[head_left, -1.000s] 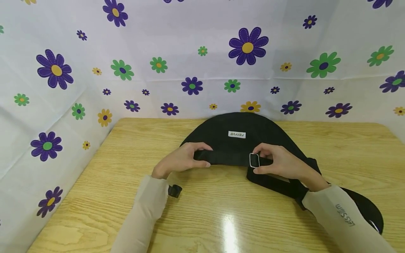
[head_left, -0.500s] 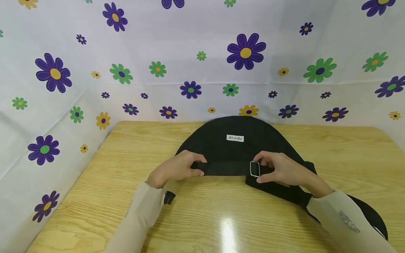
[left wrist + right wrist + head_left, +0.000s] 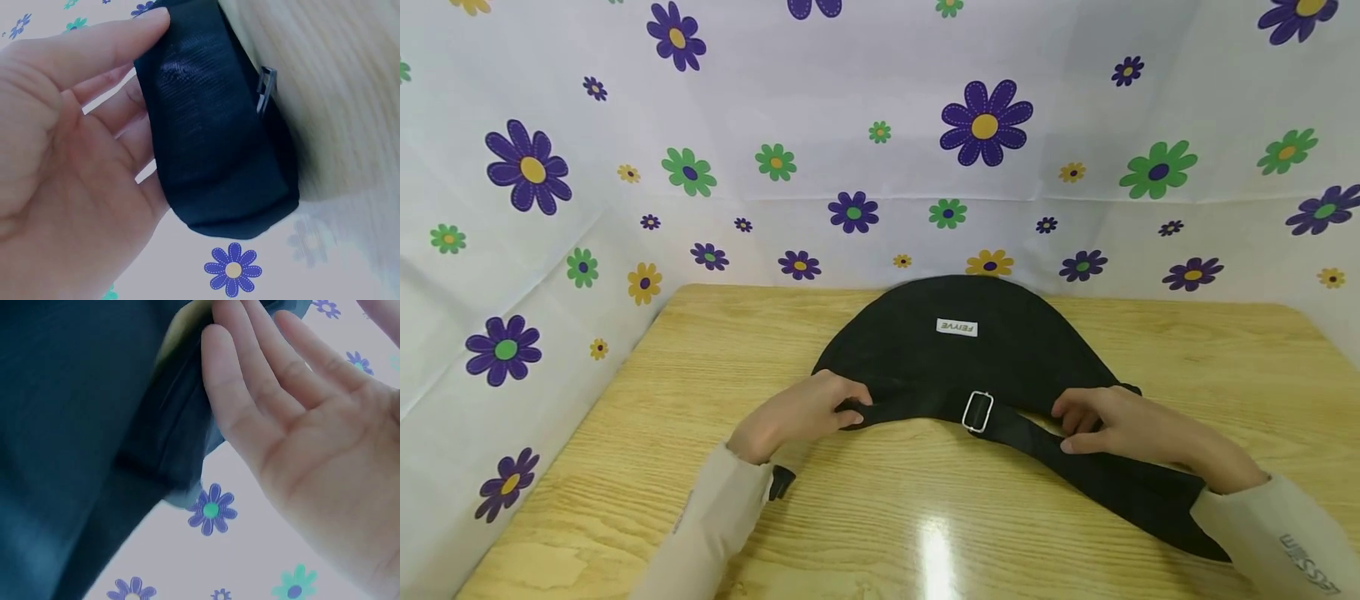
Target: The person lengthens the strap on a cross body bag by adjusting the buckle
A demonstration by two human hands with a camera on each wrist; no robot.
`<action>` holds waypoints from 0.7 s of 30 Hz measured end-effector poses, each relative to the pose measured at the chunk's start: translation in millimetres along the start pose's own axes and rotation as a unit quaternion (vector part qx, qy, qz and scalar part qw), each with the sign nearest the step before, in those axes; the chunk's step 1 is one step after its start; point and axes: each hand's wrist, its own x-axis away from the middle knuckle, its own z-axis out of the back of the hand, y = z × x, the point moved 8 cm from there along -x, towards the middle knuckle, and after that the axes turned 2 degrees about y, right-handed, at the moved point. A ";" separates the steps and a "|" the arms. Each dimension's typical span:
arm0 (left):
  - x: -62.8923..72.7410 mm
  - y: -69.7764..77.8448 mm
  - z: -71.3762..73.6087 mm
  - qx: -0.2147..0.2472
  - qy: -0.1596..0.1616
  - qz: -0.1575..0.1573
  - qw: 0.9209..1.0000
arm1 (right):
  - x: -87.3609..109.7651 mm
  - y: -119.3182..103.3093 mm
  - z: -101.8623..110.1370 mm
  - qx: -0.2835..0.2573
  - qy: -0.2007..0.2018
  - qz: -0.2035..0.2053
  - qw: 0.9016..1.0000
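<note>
A black half-moon shoulder bag lies on the wooden table, its white label upside down. Along its near edge runs a wide black strap with a silver metal slider buckle. My left hand pinches the strap's left part; in the left wrist view the thumb lies on the black fabric, fingers behind. To the right of the buckle, my right hand holds the strap between thumb and fingers. The right wrist view shows fingertips against the fabric edge, the thumb mostly out of frame.
A black strap end sticks out beside the left sleeve. The wooden table ends at the back and left against a white cloth printed with flowers. Beneath the right forearm, black fabric stretches toward the lower right.
My right hand has moved right from the buckle along the strap. The buckle has shifted slightly left and tilted, and the strap hangs looser. My left hand has drifted left and down.
</note>
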 end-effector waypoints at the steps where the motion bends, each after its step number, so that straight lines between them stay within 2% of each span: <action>1: 0.8 -0.1 -0.1 -0.001 0.001 -0.002 1.000 | 3.9 2.2 -0.1 0.000 -0.007 0.000 1.000; 6: 6.5 0.5 0.8 -0.010 0.009 -0.015 1.000 | 21.6 12.0 3.5 0.011 -0.024 0.011 1.000; 12: 15.0 1.5 2.6 -0.024 0.024 -0.028 0.999 | 41.9 26.8 16.2 0.037 -0.013 0.014 0.999; 17: 19.4 -0.4 1.4 -0.019 0.028 -0.024 0.999 | 60.4 43.9 27.6 0.084 -0.005 -0.021 0.996; 21: 23.2 -4.7 1.1 -0.012 0.027 -0.008 1.000 | 74.3 58.9 31.4 0.078 -0.021 -0.047 0.996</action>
